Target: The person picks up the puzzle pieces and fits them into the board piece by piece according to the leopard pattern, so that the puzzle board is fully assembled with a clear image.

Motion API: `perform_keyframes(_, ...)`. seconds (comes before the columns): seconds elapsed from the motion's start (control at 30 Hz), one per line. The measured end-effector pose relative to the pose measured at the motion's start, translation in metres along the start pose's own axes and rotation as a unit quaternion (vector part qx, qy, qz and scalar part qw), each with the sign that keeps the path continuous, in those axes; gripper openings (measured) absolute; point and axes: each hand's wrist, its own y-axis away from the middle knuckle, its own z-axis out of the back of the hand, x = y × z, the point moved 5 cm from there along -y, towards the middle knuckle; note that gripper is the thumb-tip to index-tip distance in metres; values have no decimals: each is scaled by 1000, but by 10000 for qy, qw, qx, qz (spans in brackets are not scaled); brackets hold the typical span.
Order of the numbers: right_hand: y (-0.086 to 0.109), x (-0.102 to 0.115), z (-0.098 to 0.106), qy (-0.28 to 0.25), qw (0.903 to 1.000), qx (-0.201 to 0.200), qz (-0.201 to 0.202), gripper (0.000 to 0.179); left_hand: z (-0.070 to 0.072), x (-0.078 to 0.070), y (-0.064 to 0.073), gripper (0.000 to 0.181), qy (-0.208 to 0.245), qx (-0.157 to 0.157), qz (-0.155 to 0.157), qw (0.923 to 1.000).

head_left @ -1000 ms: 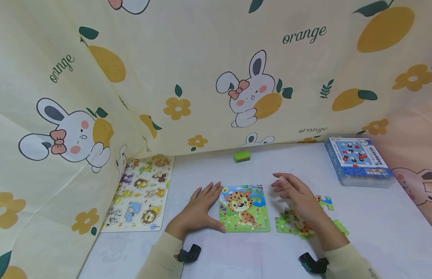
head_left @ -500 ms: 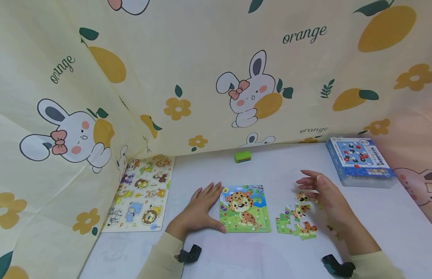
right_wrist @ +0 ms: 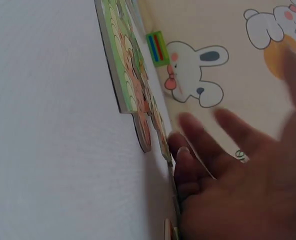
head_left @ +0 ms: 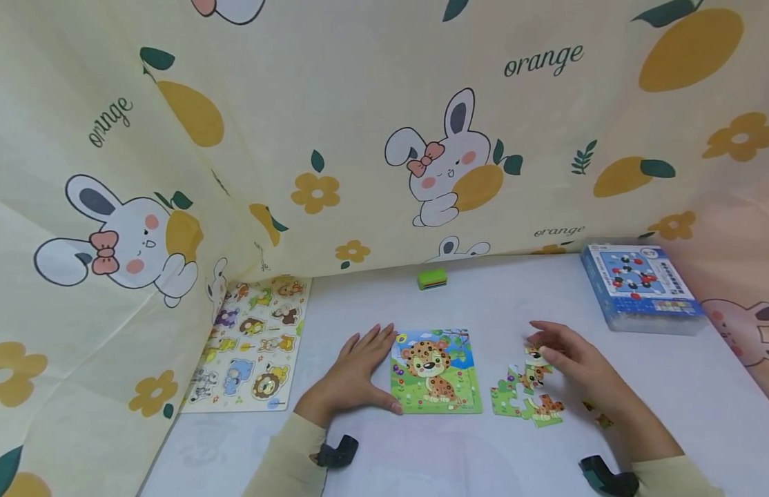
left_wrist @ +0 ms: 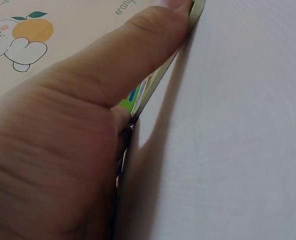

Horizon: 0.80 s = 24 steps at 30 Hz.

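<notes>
The left hand [head_left: 353, 383] splays straight fingers, grip apart, touching the left edge of the flat, square leopard board [head_left: 437, 379] on the white counter [head_left: 422, 455]. Right of the board, thin puzzle pieces [head_left: 548, 407] lie, lobed and notched; over them the right hand [head_left: 586, 373] bends loosely, its grip apart, contact unclear. Behind the board sits a striped green block [head_left: 431, 279].

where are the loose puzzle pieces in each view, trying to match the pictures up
Head: loose puzzle pieces right of the leopard board, mostly left of the right hand.
Left wrist: none that I can make out.
Right wrist: upper part, left of centre, with another edge at the bottom.
Shared landmark: the bunny-print cloth shows in all three.
</notes>
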Motion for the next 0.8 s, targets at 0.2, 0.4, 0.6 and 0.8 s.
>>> perform_keyframes(0.2, -1, -3, -12, 717, 9948, 718, -119, 53, 0, -1, 1, 142, 2, -38, 15, 10000)
perform_keyframes(0.4, -1, 5, -21, 1194, 9897, 772, -184, 32, 0, -1, 1, 142, 30, -22, 20, 10000)
perform_keyframes(0.6, -2, 13, -25, 1331, 9882, 746, -113, 15, -1, 0, 0, 143, -80, 9, 60, 9999)
perform_keyframes(0.8, -2, 18, -26, 1603, 9836, 807, 179, 27, 0, -1, -1, 143, -65, 11, 46, 10000)
